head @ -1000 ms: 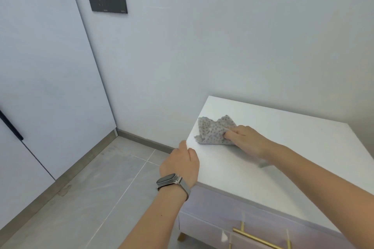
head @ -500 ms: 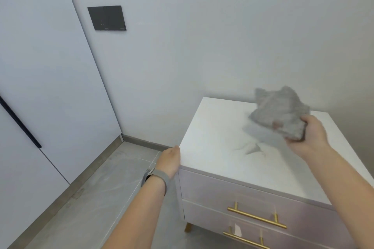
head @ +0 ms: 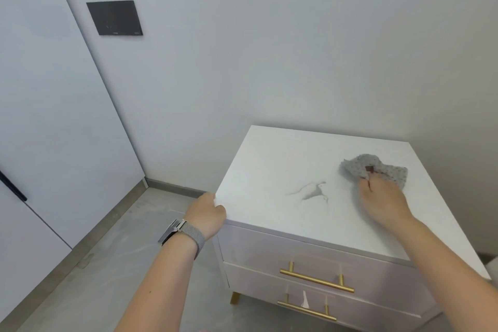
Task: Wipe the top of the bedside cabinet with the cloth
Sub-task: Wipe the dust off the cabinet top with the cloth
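Grey cloth under right hand, cabinet top.

Grey speckled cloth lies crumpled on the white, grey-veined cabinet top, near its back right corner, under my fingers.

grey dotted cloth, white grey-veined cabinet top, gold drawer handles, black wall panel

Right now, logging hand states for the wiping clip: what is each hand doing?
Left hand: grips the cabinet top corner.
Right hand: open, pressing the cloth flat.
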